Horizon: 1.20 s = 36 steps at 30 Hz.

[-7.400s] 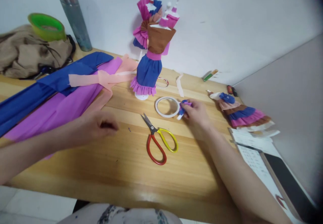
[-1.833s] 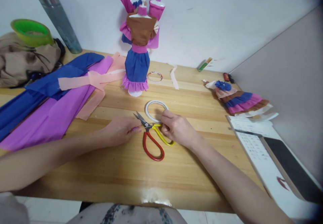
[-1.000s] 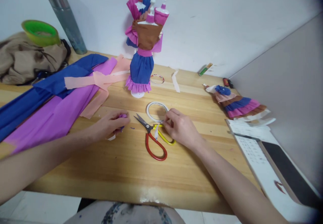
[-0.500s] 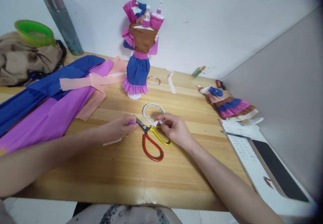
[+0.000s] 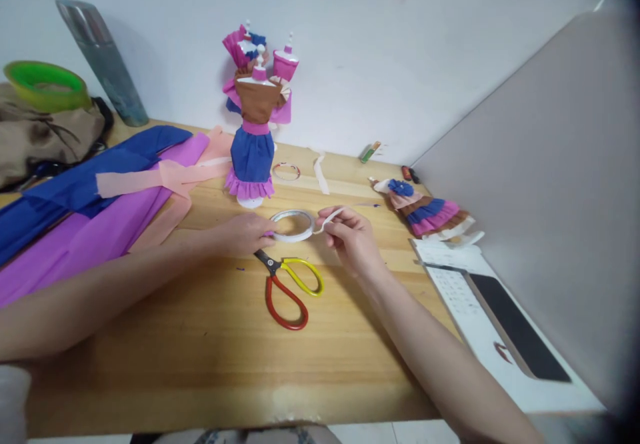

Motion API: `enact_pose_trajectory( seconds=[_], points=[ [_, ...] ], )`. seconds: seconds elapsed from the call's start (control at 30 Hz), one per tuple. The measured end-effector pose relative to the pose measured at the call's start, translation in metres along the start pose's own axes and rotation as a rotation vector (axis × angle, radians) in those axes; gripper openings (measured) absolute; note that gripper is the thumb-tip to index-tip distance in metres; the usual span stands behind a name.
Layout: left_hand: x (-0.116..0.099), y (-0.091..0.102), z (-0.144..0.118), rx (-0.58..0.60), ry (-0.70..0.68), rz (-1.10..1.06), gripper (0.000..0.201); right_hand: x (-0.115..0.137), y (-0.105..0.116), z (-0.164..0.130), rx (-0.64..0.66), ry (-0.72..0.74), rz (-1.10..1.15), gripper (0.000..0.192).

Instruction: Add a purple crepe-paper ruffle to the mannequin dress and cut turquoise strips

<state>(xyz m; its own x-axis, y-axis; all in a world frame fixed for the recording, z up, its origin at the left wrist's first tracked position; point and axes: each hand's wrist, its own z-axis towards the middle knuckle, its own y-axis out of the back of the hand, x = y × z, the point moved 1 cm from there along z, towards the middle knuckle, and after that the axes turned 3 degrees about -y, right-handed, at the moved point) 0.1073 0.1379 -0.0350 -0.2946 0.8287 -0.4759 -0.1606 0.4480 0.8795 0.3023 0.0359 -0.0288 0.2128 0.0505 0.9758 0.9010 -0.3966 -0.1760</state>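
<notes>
My left hand [image 5: 249,232] is closed on the near-left edge of a roll of white tape [image 5: 299,237], tilted above the table; a bit of purple paper shows at the fingertips. A narrow loose strip of tape [image 5: 330,219] runs from the roll to my right hand [image 5: 353,236], whose thumb and fingers pinch it. Just below the roll lie scissors [image 5: 271,265] with one red and one yellow handle; their blade tips are hidden beneath my left hand. Behind the roll stands a small dress form [image 5: 253,154] in a brown top and blue skirt with a purple ruffle.
Blue, purple and peach crepe paper sheets [image 5: 107,234] spread over the left side. A bottle [image 5: 107,71] and a green bowl [image 5: 47,97] stand at the back left. On the right lie a layered paper dress [image 5: 430,214] and a white board with a dark panel [image 5: 517,324].
My left hand has moved up to the tape roll and now grips it, lifted and tilted. My right hand has drawn the tape's end out to the right. The view has shifted.
</notes>
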Motion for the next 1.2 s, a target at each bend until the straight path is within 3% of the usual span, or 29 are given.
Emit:
enact_pose_trajectory(
  seconds=[0.13, 0.3, 0.37, 0.53, 0.77, 0.93, 1.1, 1.2],
  points=[
    [-0.006, 0.004, 0.008, -0.014, 0.101, -0.074, 0.026, 0.005, 0.001, 0.005, -0.033, 0.121, -0.132, 0.019],
    [-0.032, 0.014, 0.007, -0.106, 0.168, -0.166, 0.033, 0.01, -0.009, -0.008, -0.054, 0.656, -0.629, 0.01],
    [-0.041, 0.013, 0.006, -0.144, 0.174, -0.236, 0.037, 0.008, -0.015, -0.014, -0.025, 0.79, -0.753, 0.014],
    [-0.047, 0.008, 0.006, -0.217, 0.183, -0.384, 0.037, 0.005, -0.022, -0.018, -0.047, 0.839, -0.747, 0.014],
    [-0.051, 0.008, 0.005, -0.173, 0.278, -0.298, 0.03, 0.009, -0.02, -0.02, -0.137, 0.747, -0.521, 0.011],
    [-0.048, 0.004, 0.004, -0.208, 0.266, -0.316, 0.033, -0.003, -0.03, -0.027, -0.118, 0.817, -0.666, 0.016],
    [-0.04, 0.006, 0.0, -0.216, 0.184, -0.428, 0.026, -0.014, -0.032, -0.038, 0.083, 0.998, -0.779, 0.036],
    [-0.038, 0.01, -0.003, -0.224, 0.168, -0.497, 0.024, -0.009, -0.028, -0.042, 0.158, 1.007, -0.804, 0.046]
  ],
)
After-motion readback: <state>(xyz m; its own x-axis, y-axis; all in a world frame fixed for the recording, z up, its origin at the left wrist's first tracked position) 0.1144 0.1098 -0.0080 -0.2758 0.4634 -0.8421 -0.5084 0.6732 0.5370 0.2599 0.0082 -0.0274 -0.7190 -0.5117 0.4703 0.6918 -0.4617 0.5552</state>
